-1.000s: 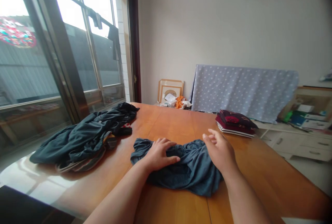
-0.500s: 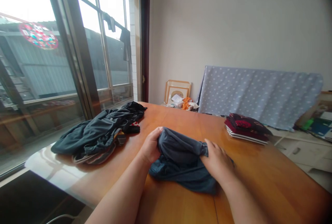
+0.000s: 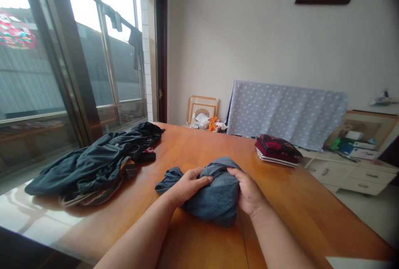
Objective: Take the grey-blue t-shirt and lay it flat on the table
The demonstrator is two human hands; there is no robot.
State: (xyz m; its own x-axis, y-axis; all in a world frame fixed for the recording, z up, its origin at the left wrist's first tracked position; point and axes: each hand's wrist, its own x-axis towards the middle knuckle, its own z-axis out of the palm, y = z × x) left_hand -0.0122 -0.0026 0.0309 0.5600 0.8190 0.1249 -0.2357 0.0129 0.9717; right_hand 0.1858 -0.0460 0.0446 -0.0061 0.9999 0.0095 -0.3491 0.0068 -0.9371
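Observation:
A bunched blue garment (image 3: 215, 200) rests on the wooden table (image 3: 193, 148) in front of me; its kind is hard to make out. My left hand (image 3: 190, 184) grips it from the left, thumb on top of the cloth. On the other side, my right hand (image 3: 247, 190) pinches the upper right edge between thumb and fingers. A paler grey-blue face of the cloth (image 3: 222, 173) shows between the hands. One loose end of the garment (image 3: 168, 179) sticks out past my left wrist.
Dark crumpled clothes (image 3: 93, 161) lie in a heap at the table's left. A folded stack of dark red and striped clothes (image 3: 276, 150) sits at the right. Beyond the table are a dotted cloth (image 3: 280, 111), a picture frame (image 3: 202, 109) and a white cabinet (image 3: 343, 173).
The garment has been turned, and a loose end now points left. My left hand has come over its top, and my right hand has shifted its hold. The view has swung right.

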